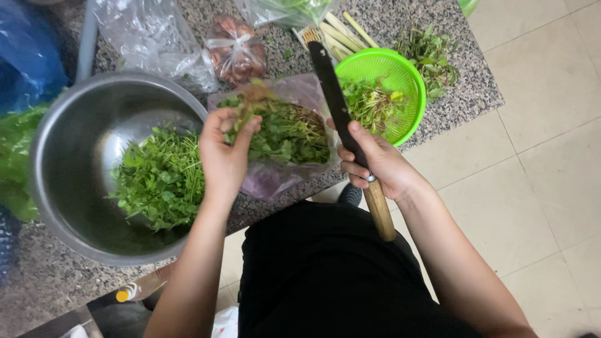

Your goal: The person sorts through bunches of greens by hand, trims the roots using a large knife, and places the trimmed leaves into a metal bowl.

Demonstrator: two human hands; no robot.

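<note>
Herbs (285,131) lie heaped on a purple bag (269,178) at the tabletop (451,103) edge; our left hand (222,156) pinches a bunch of them while our right hand (375,166) grips a knife (335,103) with its blade close over the pile, so we judge a slip could nick the left fingers. Clear bags (153,37) and a knotted reddish one (235,53) sit behind, between a steel bowl (75,163) and a green colander (410,78).

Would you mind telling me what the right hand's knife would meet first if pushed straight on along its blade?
Probably the pale lemongrass stalks just beyond the dark knife tip; the right hand holds it above the counter, so depth is unclear.
</note>
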